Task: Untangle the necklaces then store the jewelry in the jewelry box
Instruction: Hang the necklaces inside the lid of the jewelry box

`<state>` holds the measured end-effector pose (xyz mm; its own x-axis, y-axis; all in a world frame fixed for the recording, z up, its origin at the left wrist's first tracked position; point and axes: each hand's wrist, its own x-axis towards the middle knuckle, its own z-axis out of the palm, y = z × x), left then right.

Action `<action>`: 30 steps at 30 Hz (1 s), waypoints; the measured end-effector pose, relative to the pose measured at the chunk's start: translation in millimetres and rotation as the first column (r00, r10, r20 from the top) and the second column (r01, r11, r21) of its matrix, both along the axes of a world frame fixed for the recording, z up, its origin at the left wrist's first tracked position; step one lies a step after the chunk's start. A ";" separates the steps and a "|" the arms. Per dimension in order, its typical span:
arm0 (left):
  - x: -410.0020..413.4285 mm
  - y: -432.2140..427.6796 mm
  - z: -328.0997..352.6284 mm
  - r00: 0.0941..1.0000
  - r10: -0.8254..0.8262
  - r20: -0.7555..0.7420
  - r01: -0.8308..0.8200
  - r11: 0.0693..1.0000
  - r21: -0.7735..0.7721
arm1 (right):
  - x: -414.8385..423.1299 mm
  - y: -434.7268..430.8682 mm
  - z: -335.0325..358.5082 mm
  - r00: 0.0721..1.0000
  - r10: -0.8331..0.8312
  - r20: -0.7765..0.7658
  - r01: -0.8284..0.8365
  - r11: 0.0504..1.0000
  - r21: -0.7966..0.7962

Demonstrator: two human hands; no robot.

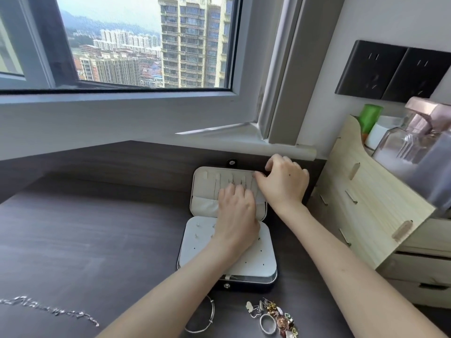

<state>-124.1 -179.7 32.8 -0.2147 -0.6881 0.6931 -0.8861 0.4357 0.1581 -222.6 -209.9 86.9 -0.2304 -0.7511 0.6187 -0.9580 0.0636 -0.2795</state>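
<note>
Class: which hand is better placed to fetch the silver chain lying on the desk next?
Left, probably: the silver chain lies on the side of the left hand; the right hand would have to cross the jewelry box.

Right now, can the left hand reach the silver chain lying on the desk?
Probably yes. The left hand is busy at the box lid, but the chain lies in the open on the desk on that same side, with nothing between them.
</note>
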 end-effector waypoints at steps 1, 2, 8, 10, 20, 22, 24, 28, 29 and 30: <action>0.0 0.1 -0.5 1.000 -0.004 0.000 0.004 1.000 -0.007 | -2.3 -1.1 0.6 0.996 0.017 0.087 -0.020 0.999 0.032; 0.0 0.3 -0.5 1.000 -0.002 0.001 0.002 1.000 -0.011 | -3.7 -1.2 2.0 0.982 0.039 0.183 -0.052 0.996 0.069; 1.2 1.8 0.9 1.000 0.002 -0.014 -0.002 1.000 -0.027 | -9.9 -0.5 5.8 0.418 0.087 0.904 -0.370 0.926 0.082; 1.9 2.6 1.4 1.000 -0.007 -0.025 0.007 1.000 -0.028 | -11.3 2.9 7.8 0.294 0.064 0.954 -0.435 0.897 0.074; 1.2 -0.5 -1.0 1.000 -0.002 0.007 0.002 1.000 0.011 | -15.6 11.5 -0.8 0.254 0.194 0.947 -0.502 0.864 -0.042; 1.4 0.5 -0.3 0.998 0.020 0.055 -0.021 1.000 0.018 | -17.3 13.0 -2.2 0.241 0.214 0.947 -0.523 0.850 -0.059; 1.0 1.7 0.7 0.996 0.030 0.083 -0.033 0.999 0.035 | -17.6 14.2 -5.0 0.252 0.242 0.937 -0.531 0.844 -0.075; 1.3 3.3 1.6 0.991 0.028 0.129 -0.037 0.997 0.067 | -15.1 12.1 -12.0 0.352 0.260 0.899 -0.500 0.864 -0.054; 1.4 3.3 1.4 0.991 0.024 0.130 -0.033 0.997 0.067 | -14.7 10.8 -13.4 0.363 0.256 0.896 -0.494 0.868 -0.047; 1.1 2.6 0.4 0.992 0.022 0.128 -0.030 0.998 0.061 | -14.7 9.6 -14.4 0.369 0.251 0.895 -0.490 0.871 -0.042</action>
